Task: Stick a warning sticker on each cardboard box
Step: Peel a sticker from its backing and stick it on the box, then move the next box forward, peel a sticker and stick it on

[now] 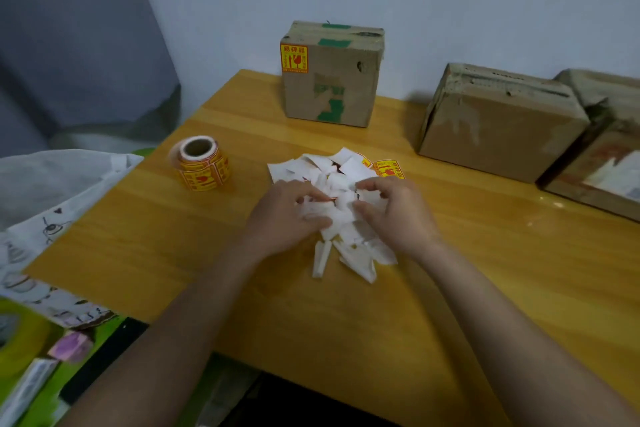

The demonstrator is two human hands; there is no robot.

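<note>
A: While both hands work over the heap, what lies around the fingers, biggest first?

B: The wooden tabletop (346, 315) carries it all. Beyond the fingers, against the wall, stands an upright cardboard box (332, 74) with green tape and a yellow warning sticker (294, 58) at the upper left of its front face. Off to the right of the fingers a flatter cardboard box (498, 121) lies tilted, and a third box (602, 163) sits just beside it at the frame edge; I see no yellow sticker on either.

A: And the supply?

B: The sticker roll (202, 163) stands on end to the left of the fingers, well apart from them. Right under the fingers is a pile of white backing scraps (346, 215), with a loose yellow sticker (389, 168) showing at its far right edge.

A: The hands themselves?

B: The left hand (287, 215) has its fingers curled, pinching a white scrap with a thin red edge. The right hand (398, 208) faces it, thumb and forefinger curled and pinching paper in the same spot. The hands nearly meet above the pile.
</note>
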